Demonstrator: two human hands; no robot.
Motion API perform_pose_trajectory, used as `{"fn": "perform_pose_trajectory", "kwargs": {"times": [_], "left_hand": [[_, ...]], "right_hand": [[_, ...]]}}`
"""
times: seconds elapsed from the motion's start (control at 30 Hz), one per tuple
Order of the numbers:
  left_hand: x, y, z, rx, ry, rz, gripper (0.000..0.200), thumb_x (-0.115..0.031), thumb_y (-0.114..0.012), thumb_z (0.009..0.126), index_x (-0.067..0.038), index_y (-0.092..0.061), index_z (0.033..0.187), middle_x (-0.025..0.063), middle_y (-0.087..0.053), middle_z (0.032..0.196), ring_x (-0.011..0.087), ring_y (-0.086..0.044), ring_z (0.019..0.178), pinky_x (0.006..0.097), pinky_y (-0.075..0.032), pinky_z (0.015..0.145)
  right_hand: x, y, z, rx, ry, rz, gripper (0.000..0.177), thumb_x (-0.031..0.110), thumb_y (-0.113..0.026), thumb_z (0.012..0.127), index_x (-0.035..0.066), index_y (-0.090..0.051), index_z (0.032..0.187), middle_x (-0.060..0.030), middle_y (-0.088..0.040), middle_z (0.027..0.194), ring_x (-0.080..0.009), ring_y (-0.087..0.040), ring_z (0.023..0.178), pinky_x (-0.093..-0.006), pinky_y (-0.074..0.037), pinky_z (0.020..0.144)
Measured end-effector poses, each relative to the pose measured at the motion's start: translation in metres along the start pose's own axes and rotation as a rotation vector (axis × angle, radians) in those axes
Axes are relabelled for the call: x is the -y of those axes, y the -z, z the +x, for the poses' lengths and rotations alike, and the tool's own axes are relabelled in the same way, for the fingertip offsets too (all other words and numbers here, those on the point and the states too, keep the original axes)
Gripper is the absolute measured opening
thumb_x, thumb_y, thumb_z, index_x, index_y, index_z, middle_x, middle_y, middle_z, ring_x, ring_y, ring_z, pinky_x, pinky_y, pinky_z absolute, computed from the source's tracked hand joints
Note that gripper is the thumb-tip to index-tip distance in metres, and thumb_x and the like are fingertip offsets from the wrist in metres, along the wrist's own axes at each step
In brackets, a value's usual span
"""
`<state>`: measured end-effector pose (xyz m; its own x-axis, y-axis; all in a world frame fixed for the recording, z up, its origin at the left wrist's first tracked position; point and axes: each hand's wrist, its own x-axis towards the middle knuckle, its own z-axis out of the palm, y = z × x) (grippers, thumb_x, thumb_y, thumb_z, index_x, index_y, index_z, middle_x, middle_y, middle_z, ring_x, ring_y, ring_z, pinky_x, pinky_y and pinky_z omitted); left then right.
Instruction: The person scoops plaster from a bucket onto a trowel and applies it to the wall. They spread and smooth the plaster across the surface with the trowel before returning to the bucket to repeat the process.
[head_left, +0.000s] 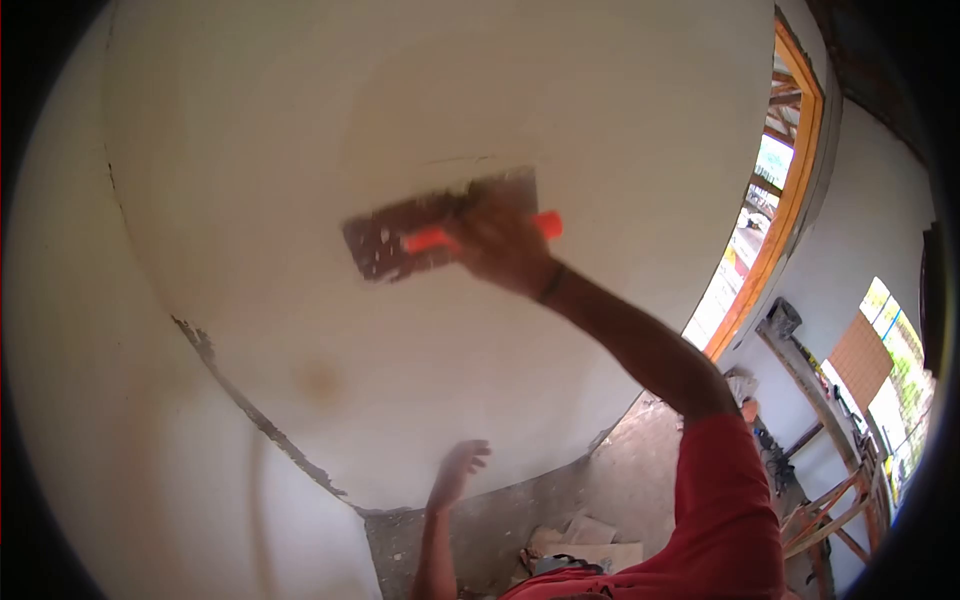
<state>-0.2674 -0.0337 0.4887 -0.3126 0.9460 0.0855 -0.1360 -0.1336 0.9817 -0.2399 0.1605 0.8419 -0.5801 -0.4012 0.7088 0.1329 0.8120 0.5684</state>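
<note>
My right hand [500, 240] is wrapped round the orange handle of a plastering trowel [378, 246]. The trowel's wide, flat blade is spattered with pale plaster and lies over the smooth off-white wall [300, 120], tilted slightly up to the right. Part of the handle sticks out on either side of my fingers, and the hand is a little blurred. Lower down, my left hand [462, 474] is raised near the foot of the wall, its fingers apart and nothing in it.
A dark, rough strip [255, 415] follows the corner on the left. An orange-brown wooden frame [775, 245] borders an opening at the right. Beyond it stands a wooden trestle [830, 420] bearing a dark bucket [785, 316]. Flat cardboard-like pieces [590, 545] lie on the floor below.
</note>
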Motion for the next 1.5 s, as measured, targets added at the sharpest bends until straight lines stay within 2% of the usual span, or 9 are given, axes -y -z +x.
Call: {"fn": "perform_pose_trajectory", "kwargs": {"times": [0.13, 0.23, 0.27, 0.43, 0.5, 0.7, 1.1, 1.37, 1.5], "left_hand": [[-0.012, -0.013, -0.006, 0.020, -0.001, 0.010, 0.040, -0.034, -0.038, 0.102, -0.007, -0.061, 0.119, 0.0063, -0.068, 0.109, 0.0154, -0.060, 0.086, 0.0295, -0.045, 0.077], [0.006, 0.019, -0.032, -0.011, -0.004, -0.009, 0.046, -0.040, -0.038, 0.102, -0.004, -0.059, 0.120, 0.0090, -0.067, 0.109, 0.0151, -0.060, 0.086, 0.0299, -0.046, 0.078], [0.022, 0.036, -0.048, -0.029, -0.005, -0.034, 0.049, -0.044, -0.039, 0.102, -0.003, -0.058, 0.121, 0.0103, -0.066, 0.110, 0.0149, -0.060, 0.086, 0.0302, -0.046, 0.078], [0.066, 0.078, -0.115, -0.363, 0.261, -0.071, 0.041, -0.037, -0.039, 0.100, -0.008, -0.061, 0.118, 0.0061, -0.066, 0.111, 0.0143, -0.060, 0.088, 0.0287, -0.046, 0.075], [0.065, 0.070, -0.100, -0.329, 0.192, -0.063, 0.045, -0.042, -0.040, 0.101, -0.006, -0.059, 0.119, 0.0071, -0.067, 0.109, 0.0140, -0.061, 0.086, 0.0288, -0.047, 0.075], [0.004, 0.030, -0.026, -0.067, 0.036, 0.031, 0.048, -0.043, -0.038, 0.102, -0.003, -0.057, 0.122, 0.0086, -0.066, 0.111, 0.0154, -0.059, 0.088, 0.0300, -0.046, 0.077], [0.061, 0.058, -0.077, -0.217, 0.253, -0.084, 0.042, -0.039, -0.043, 0.098, -0.006, -0.061, 0.118, 0.0061, -0.066, 0.106, 0.0136, -0.058, 0.084, 0.0287, -0.045, 0.076], [0.083, 0.106, -0.139, -0.247, 0.270, -0.033, 0.056, -0.051, -0.039, 0.100, -0.003, -0.056, 0.124, 0.0098, -0.067, 0.109, 0.0160, -0.061, 0.089, 0.0318, -0.046, 0.079], [0.088, 0.129, -0.189, -0.417, 0.354, -0.026, 0.059, -0.053, -0.038, 0.099, -0.003, -0.056, 0.125, 0.0101, -0.067, 0.108, 0.0157, -0.062, 0.087, 0.0320, -0.047, 0.078]], "right_hand": [[0.073, -0.032, -0.073, 0.459, -0.211, 0.275, 0.022, 0.018, -0.050, 0.092, 0.005, -0.058, 0.108, -0.0137, -0.065, 0.091, -0.0349, -0.062, 0.093, -0.0462, -0.050, 0.084], [0.055, 0.000, -0.075, 0.058, -0.294, 0.183, 0.021, 0.015, -0.071, 0.080, 0.006, -0.068, 0.099, -0.0057, -0.067, 0.079, -0.0212, -0.067, 0.073, -0.0370, -0.053, 0.068], [0.043, 0.020, -0.057, -0.267, -0.642, 0.786, 0.018, 0.017, -0.072, 0.082, 0.005, -0.068, 0.096, -0.0061, -0.068, 0.079, -0.0193, -0.067, 0.070, -0.0354, -0.053, 0.064], [-0.064, 0.088, 0.033, -0.151, -0.861, 0.325, 0.028, 0.031, -0.075, 0.083, 0.004, -0.069, 0.085, -0.0090, -0.070, 0.079, -0.0207, -0.069, 0.070, -0.0329, -0.054, 0.061], [-0.040, 0.058, 0.061, -0.164, -0.334, 0.070, 0.032, 0.038, -0.074, 0.080, 0.008, -0.067, 0.089, -0.0118, -0.069, 0.079, -0.0265, -0.068, 0.071, -0.0387, -0.054, 0.062], [0.076, 0.000, 0.025, 0.561, -0.201, 0.080, 0.024, 0.025, -0.072, 0.076, 0.010, -0.063, 0.092, -0.0096, -0.065, 0.075, -0.0283, -0.066, 0.073, -0.0412, -0.053, 0.067], [-0.002, -0.007, -0.057, 0.111, 0.094, -0.056, 0.019, 0.022, -0.071, 0.076, 0.009, -0.059, 0.083, -0.0040, -0.063, 0.079, -0.0248, -0.061, 0.078, -0.0400, -0.049, 0.071], [-0.021, 0.051, -0.097, -0.436, -0.994, 0.411, 0.021, 0.022, -0.072, 0.086, 0.005, -0.064, 0.078, -0.0040, -0.065, 0.069, -0.0087, -0.058, 0.061, -0.0270, -0.049, 0.058], [-0.045, 0.042, -0.043, -0.439, -1.002, 0.439, 0.025, 0.025, -0.077, 0.083, 0.004, -0.065, 0.077, -0.0031, -0.064, 0.067, -0.0070, -0.053, 0.059, -0.0312, -0.046, 0.053]]}}
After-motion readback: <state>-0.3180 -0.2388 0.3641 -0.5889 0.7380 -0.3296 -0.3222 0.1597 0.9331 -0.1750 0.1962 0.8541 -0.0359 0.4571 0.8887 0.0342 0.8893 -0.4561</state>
